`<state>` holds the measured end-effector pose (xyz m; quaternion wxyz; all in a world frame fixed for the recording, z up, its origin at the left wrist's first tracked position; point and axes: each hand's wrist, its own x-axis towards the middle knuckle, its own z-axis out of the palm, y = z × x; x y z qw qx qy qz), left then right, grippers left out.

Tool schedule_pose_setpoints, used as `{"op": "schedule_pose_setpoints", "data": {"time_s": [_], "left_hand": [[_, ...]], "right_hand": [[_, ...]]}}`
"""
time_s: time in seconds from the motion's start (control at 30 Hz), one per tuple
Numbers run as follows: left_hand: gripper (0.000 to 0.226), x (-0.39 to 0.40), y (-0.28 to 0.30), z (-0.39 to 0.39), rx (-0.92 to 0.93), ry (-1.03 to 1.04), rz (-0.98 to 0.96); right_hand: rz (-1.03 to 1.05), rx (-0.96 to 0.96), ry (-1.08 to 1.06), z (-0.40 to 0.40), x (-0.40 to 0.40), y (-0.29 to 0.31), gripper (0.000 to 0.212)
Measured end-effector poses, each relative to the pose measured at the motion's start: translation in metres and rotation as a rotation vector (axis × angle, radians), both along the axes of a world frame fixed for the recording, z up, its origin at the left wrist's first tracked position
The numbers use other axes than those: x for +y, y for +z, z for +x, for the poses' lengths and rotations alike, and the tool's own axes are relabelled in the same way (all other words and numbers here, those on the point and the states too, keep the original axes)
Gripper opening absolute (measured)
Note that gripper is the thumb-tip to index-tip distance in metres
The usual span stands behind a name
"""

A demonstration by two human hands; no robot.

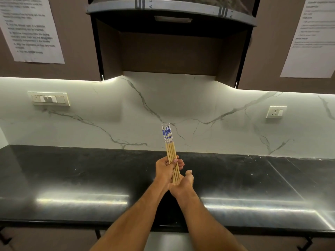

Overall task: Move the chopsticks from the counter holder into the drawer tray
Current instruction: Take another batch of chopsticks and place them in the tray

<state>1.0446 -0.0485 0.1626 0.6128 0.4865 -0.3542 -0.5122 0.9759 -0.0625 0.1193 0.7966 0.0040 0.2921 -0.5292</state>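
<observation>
Left hand [165, 168] wrapped round the chopsticks [171, 153] at mid-shaft, fingers curled tight. Right hand [182, 184] just beside it, palm cupped and fingers relaxed under the bare lower tips, touching them. Bundle near upright, patterned blue-and-white ends leaning away toward the marble backsplash [199, 113], above the middle of the black worktop [72, 178]. Holder, drawer and tray out of view; probably squaring the tips before lowering.
</observation>
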Motion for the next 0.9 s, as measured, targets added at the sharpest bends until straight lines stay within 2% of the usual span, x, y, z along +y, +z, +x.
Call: {"op": "schedule_pose_setpoints", "data": {"time_s": [0.07,0.13,0.2,0.23,0.33,0.47,0.57,0.7,0.9], "left_hand": [[0.016,0.002,0.000,0.001,-0.043,0.011,0.000],[0.016,0.003,-0.001,0.006,-0.106,0.006,-0.008],[0.017,0.005,-0.004,0.013,-0.155,-0.016,-0.024],[0.018,0.006,-0.006,0.017,-0.176,-0.029,-0.035],[0.020,0.009,-0.014,0.024,-0.224,-0.094,-0.037],[0.016,0.014,-0.020,0.024,-0.291,-0.196,0.013],[0.014,0.019,-0.019,0.028,-0.347,-0.269,0.016],[0.015,0.023,-0.018,0.037,-0.410,-0.360,0.005],[0.019,0.027,-0.024,0.041,-0.382,-0.306,-0.038]], "right_hand": [[-0.046,0.093,0.073,-0.004,0.003,0.000,0.083],[-0.090,0.393,0.137,-0.012,0.001,-0.003,0.081],[-0.156,0.664,0.066,-0.021,-0.002,0.001,0.070],[-0.211,0.724,-0.011,-0.024,-0.004,0.008,0.061],[-0.419,0.777,-0.092,-0.026,-0.009,0.047,0.035],[-0.602,0.949,0.067,-0.023,-0.011,0.086,0.020],[-0.599,1.021,0.086,-0.025,-0.010,0.088,0.016],[-0.529,1.003,0.037,-0.026,-0.005,0.078,0.016],[-0.438,0.940,-0.044,-0.024,-0.001,0.071,0.013]]}}
